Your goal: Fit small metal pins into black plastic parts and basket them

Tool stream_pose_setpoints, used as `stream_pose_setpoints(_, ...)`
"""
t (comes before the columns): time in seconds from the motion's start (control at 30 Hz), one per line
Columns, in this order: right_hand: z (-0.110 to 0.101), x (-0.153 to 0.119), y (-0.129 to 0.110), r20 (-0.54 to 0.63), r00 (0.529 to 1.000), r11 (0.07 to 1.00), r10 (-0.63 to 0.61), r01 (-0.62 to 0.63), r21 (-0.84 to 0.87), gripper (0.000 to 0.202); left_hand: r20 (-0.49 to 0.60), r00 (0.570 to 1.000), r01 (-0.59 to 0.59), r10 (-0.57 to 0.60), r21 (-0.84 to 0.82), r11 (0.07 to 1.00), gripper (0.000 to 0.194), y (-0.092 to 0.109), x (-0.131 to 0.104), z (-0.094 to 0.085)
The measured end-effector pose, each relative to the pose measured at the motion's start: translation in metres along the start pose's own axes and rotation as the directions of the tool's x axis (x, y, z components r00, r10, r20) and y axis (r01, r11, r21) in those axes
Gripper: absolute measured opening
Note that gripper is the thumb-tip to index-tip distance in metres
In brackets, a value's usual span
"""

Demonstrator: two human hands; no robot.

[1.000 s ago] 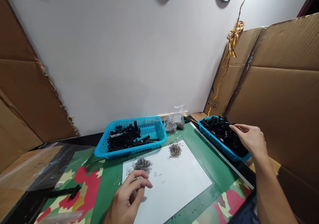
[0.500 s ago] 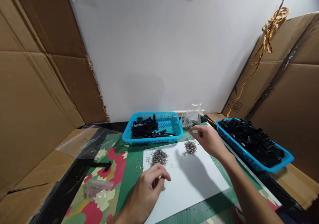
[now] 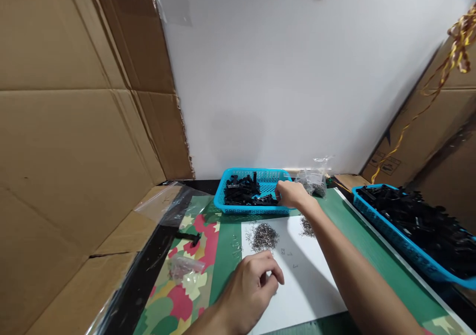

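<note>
My right hand is over the right end of the near blue basket, its fingertips down by the black plastic parts inside. Its fingers are bent together, and what they hold, if anything, is hidden. Low over the white paper is my left hand, fingers curled, thumb and forefinger slightly apart with nothing seen between them. Just beyond it lies a pile of small metal pieces. A second metal pile is partly hidden behind my right forearm.
Another blue basket, full of black parts, stands at the right. A clear bag is near the wall. To the left lie a black part and a small plastic bag. Cardboard walls flank the table.
My right hand has moved from beside the clear bag leftward to the basket. The view has turned left, so things appear further right. My left hand keeps its curled pose over the paper.
</note>
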State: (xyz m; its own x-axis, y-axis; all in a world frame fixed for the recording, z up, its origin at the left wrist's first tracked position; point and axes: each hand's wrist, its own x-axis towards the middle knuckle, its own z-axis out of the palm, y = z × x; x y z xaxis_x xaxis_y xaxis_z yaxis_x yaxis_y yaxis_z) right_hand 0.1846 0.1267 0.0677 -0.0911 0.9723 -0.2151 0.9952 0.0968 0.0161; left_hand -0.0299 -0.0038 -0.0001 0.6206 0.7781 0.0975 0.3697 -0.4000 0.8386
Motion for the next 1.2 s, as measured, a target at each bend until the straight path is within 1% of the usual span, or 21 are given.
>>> stream_pose_setpoints(0.17, 0.006, 0.002, 0.002, -0.044, 0.999, 1.0, 0.026, -0.027, -0.011, 0.035, -0.006, 1.0, 0.004, -0.004, -0.013, 1.0, 0.028, 0.001, -0.002, 0.001)
stream_pose_setpoints(0.23, 0.006, 0.002, 0.002, -0.082, 0.996, 1.0, 0.025, -0.024, 0.011, 0.027, -0.015, 1.0, 0.004, -0.005, -0.014, 1.0, 0.028, 0.0, -0.003, 0.003)
stream_pose_setpoints(0.33, 0.001, -0.003, 0.002, -0.179, 0.983, 0.998, 0.032, -0.021, 0.062, 0.013, -0.032, 0.999, 0.005, -0.006, -0.032, 0.999, 0.027, -0.001, -0.003, 0.003)
stream_pose_setpoints(0.43, -0.008, -0.017, 0.004, -0.279, 0.96, 0.992, 0.035, 0.0, 0.126, 0.014, -0.074, 0.997, -0.001, -0.004, -0.065, 0.998, 0.026, 0.0, -0.002, 0.002)
stream_pose_setpoints(0.5, -0.013, -0.033, 0.007, -0.324, 0.946, 0.985, 0.006, 0.051, 0.167, 0.015, -0.117, 0.993, 0.0, -0.012, -0.108, 0.994, 0.025, 0.001, -0.001, 0.0)
stream_pose_setpoints(0.53, -0.013, -0.043, 0.009, -0.336, 0.941, 0.976, -0.027, 0.097, 0.193, 0.014, -0.141, 0.99, 0.004, -0.025, -0.147, 0.989, 0.025, 0.001, 0.0, 0.0)
stream_pose_setpoints(0.6, -0.01, -0.064, 0.014, -0.328, 0.936, 0.936, -0.125, 0.221, 0.274, 0.01, -0.196, 0.979, 0.013, -0.063, -0.245, 0.969, 0.034, 0.0, 0.001, -0.001)
stream_pose_setpoints(0.63, -0.006, -0.075, 0.016, -0.311, 0.925, 0.853, -0.22, 0.337, 0.398, 0.006, -0.222, 0.972, 0.013, -0.081, -0.292, 0.956, 0.042, -0.001, 0.002, -0.001)
stream_pose_setpoints(0.67, -0.001, -0.085, 0.017, -0.274, 0.914, 0.756, -0.301, 0.403, 0.516, 0.005, -0.241, 0.966, 0.009, -0.093, -0.328, 0.945, 0.048, -0.001, 0.002, 0.0)
stream_pose_setpoints(0.7, 0.006, -0.094, 0.017, -0.23, 0.9, 0.669, -0.37, 0.43, 0.607, 0.004, -0.249, 0.964, 0.002, -0.094, -0.345, 0.939, 0.052, -0.002, 0.002, 0.0)
stream_pose_setpoints(0.73, 0.013, -0.103, 0.017, -0.196, 0.887, 0.604, -0.417, 0.432, 0.67, 0.002, -0.238, 0.967, -0.001, -0.088, -0.347, 0.938, 0.052, -0.002, 0.003, 0.0)
stream_pose_setpoints(0.77, 0.02, -0.109, 0.016, -0.174, 0.883, 0.565, -0.437, 0.42, 0.71, 0.002, -0.208, 0.975, 0.001, -0.075, -0.335, 0.942, 0.051, -0.001, 0.003, 0.0)
stream_pose_setpoints(0.87, 0.04, -0.121, 0.011, -0.18, 0.895, 0.523, -0.408, 0.391, 0.758, 0.002, -0.106, 0.994, 0.005, -0.029, -0.222, 0.975, 0.039, 0.003, 0.002, 0.0)
stream_pose_setpoints(0.97, 0.054, -0.124, 0.016, -0.216, 0.914, 0.488, -0.345, 0.371, 0.79, 0.013, -0.1, 0.995, 0.011, -0.025, -0.144, 0.99, 0.03, 0.006, 0.003, 0.0)
stream_pose_setpoints(1.03, 0.061, -0.122, 0.027, -0.22, 0.936, 0.472, -0.276, 0.331, 0.817, 0.02, -0.123, 0.991, 0.031, -0.053, -0.175, 0.984, 0.028, 0.006, 0.004, 0.001)
stream_pose_setpoints(1.1, 0.068, -0.122, 0.04, -0.186, 0.956, 0.493, -0.227, 0.277, 0.824, 0.022, -0.139, 0.988, 0.041, -0.074, -0.226, 0.973, 0.027, 0.005, 0.005, 0.002)
stream_pose_setpoints(1.2, 0.078, -0.123, 0.052, -0.112, 0.964, 0.546, -0.24, 0.229, 0.806, 0.021, -0.152, 0.985, 0.04, -0.084, -0.276, 0.96, 0.03, 0.005, 0.008, 0.002)
